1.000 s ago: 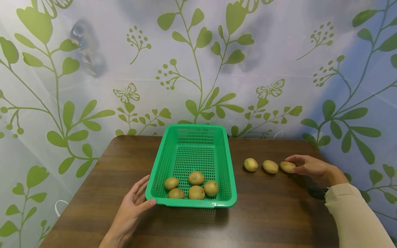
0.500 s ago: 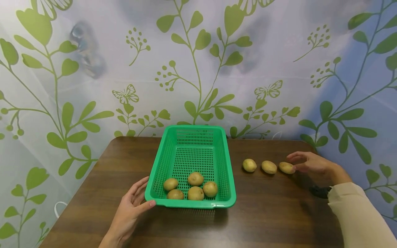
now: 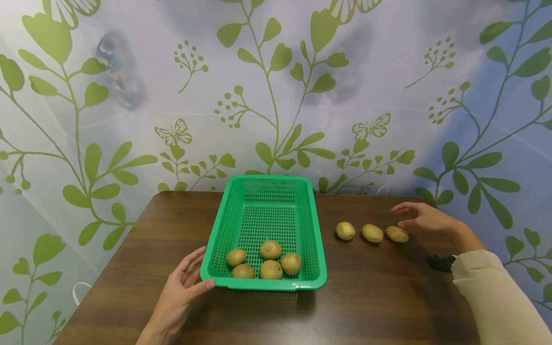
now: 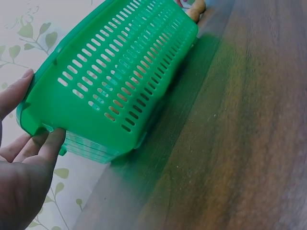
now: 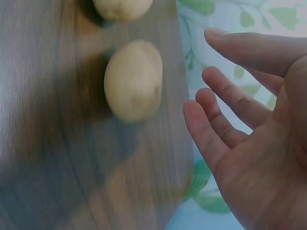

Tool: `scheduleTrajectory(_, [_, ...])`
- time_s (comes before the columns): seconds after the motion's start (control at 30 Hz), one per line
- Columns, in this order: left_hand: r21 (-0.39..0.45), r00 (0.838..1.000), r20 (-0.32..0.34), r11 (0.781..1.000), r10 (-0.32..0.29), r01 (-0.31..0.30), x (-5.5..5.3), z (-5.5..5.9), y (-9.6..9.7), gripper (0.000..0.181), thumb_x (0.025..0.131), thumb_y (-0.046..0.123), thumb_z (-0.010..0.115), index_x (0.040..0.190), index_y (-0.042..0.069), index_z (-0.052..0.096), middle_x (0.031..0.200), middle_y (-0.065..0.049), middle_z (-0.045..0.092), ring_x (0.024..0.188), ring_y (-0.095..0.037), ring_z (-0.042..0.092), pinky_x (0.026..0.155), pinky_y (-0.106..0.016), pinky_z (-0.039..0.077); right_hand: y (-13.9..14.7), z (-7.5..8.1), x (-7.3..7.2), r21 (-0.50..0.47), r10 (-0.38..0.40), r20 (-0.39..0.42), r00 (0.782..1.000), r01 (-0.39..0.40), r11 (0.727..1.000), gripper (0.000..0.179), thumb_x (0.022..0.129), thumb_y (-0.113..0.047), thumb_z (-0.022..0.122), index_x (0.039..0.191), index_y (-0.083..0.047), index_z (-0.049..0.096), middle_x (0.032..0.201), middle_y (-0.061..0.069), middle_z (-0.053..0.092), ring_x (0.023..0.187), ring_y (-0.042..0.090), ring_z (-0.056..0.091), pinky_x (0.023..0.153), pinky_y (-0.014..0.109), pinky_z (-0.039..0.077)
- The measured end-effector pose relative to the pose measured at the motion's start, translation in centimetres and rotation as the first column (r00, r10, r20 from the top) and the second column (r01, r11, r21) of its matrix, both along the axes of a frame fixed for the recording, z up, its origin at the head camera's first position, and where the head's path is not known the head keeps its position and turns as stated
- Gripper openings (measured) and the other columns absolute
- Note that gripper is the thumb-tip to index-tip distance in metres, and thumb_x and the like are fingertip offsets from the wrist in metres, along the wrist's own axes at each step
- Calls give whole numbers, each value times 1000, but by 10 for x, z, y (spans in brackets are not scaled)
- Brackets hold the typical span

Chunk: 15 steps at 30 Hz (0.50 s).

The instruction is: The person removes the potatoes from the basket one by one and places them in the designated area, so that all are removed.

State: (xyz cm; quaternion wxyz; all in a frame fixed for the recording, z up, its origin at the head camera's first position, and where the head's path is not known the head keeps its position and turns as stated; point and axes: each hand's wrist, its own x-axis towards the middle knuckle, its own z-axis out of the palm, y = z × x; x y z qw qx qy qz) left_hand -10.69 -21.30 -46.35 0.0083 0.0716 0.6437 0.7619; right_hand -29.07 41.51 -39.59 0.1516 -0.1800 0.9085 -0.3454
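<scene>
A green plastic basket stands on the table with several potatoes gathered at its near end. My left hand holds its near left corner, thumb on the rim and fingers under it, as the left wrist view also shows. Three potatoes lie in a row to the right of the basket: a left one, a middle one and a right one. Just above and beyond the right one, my right hand hovers with loosely bent fingers, holding nothing. In the right wrist view a gap separates the fingers from the nearest potato.
The brown wooden table ends at the back against a hanging cloth printed with green leaves and butterflies. A black strap is on the right wrist, below a beige sleeve.
My right hand has let go of the rightmost potato and lifted away from it, the fingers now apart from it. The left hand stays at the basket's corner.
</scene>
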Motion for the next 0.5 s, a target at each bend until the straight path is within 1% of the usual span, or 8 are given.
scheduleTrajectory(0.1, [12, 1000, 2, 1000, -3, 3, 1, -1, -1, 75, 94, -10, 68, 158, 3, 32, 156, -22, 38, 138, -23, 51, 99, -37, 53, -12, 2, -1, 17, 33, -27, 999, -32, 999, 49, 102, -19, 69, 143, 2, 51, 145, 33, 48, 127, 53, 51, 89, 48, 54])
scheduleTrajectory(0.17, [17, 1000, 6, 1000, -6, 6, 1, -1, -1, 74, 95, -10, 67, 158, 3, 32, 156, -22, 37, 138, -24, 51, 99, -37, 53, -18, 3, -4, 8, 65, -35, 997, -65, 998, 48, 102, -18, 68, 143, 3, 51, 144, 33, 49, 128, 54, 50, 90, 50, 55])
scheduleTrajectory(0.3, [24, 1000, 8, 1000, -11, 11, 1, -1, -1, 74, 95, -10, 67, 159, 3, 31, 157, -22, 37, 138, -25, 51, 99, -37, 53, -28, 4, -8, -17, 106, -36, 994, -107, 994, 47, 103, -16, 66, 143, 4, 50, 143, 32, 49, 129, 56, 49, 92, 55, 55])
scheduleTrajectory(0.4, [28, 1000, 5, 999, -19, 19, 0, -1, -1, 74, 96, -9, 67, 159, 4, 31, 157, -22, 36, 139, -26, 51, 99, -38, 53, -32, 5, -10, -17, 113, -31, 993, -114, 993, 47, 103, -16, 67, 143, 4, 50, 143, 32, 49, 130, 56, 48, 94, 57, 53])
scheduleTrajectory(0.5, [31, 1000, 0, 999, -27, 27, 0, -1, -2, 74, 96, -10, 66, 159, 4, 30, 157, -23, 36, 139, -26, 50, 100, -38, 52, -36, 7, -11, 8, 123, -37, 992, -123, 992, 49, 103, -18, 67, 143, 4, 51, 143, 31, 50, 129, 55, 49, 96, 59, 51])
